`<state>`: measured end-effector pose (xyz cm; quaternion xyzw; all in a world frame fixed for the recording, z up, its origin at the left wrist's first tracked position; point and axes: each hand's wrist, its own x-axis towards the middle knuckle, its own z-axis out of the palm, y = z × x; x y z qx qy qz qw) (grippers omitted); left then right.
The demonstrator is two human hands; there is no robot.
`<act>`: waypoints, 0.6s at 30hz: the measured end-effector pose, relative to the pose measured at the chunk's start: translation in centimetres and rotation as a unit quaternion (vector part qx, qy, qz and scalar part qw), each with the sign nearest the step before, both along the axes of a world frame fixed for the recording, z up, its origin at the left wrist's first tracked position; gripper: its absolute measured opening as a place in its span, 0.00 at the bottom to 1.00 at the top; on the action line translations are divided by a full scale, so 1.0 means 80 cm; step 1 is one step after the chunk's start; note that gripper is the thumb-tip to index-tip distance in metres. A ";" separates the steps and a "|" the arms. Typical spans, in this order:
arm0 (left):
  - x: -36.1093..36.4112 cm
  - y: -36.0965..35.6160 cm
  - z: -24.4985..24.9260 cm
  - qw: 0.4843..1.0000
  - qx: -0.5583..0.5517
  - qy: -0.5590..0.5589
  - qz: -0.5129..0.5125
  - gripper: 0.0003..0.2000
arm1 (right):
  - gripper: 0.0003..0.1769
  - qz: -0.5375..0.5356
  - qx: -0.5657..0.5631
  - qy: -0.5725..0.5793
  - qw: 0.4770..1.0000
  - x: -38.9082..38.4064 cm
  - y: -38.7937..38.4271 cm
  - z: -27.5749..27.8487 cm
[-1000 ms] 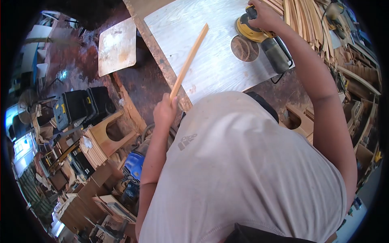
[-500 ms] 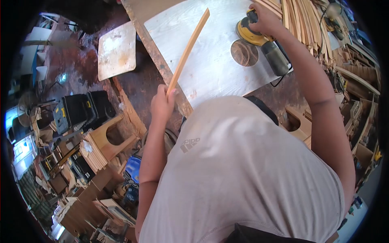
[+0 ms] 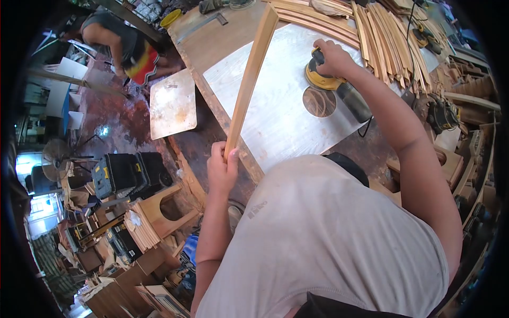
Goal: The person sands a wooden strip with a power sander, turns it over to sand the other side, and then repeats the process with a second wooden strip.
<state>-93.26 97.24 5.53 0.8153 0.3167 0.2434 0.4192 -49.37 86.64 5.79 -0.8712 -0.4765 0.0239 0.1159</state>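
My left hand [image 3: 222, 168] grips the near end of a long, slightly curved wooden strip [image 3: 250, 85], which slants up and away over the left edge of the work surface. My right hand [image 3: 335, 58] is wrapped round the top of a yellow and black orbital sander [image 3: 321, 77]. The sander, with its dark dust canister [image 3: 353, 103], is on or just over a whitish board [image 3: 286, 119]; its pad's contact is hidden. Beside the sander, the board has a round hole [image 3: 319, 102]. Strip and sander are apart.
Many curved wooden strips [image 3: 389, 47] are piled at the far right. A metal square [image 3: 204, 26] lies on the bench's far left. Another person [image 3: 119, 45] bends down at the upper left, near a pale panel [image 3: 173, 105]. Black toolboxes [image 3: 127, 177] stand at left.
The wooden strip has turned, so a broader face shows. The view has shifted, bringing the other person and more of the bench's far end into sight. Both hands keep their holds.
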 end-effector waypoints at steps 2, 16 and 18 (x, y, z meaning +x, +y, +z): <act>-0.004 -0.001 0.004 1.000 -0.007 0.004 0.005 0.14 | 0.38 -0.006 -0.001 0.002 1.000 -0.002 0.001 0.003; -0.005 -0.006 0.012 1.000 -0.012 0.015 0.017 0.12 | 0.38 0.005 -0.033 0.027 0.999 -0.022 0.010 0.015; -0.006 -0.004 0.013 0.999 0.019 0.028 0.015 0.11 | 0.39 0.007 -0.006 0.027 1.000 -0.023 0.011 0.010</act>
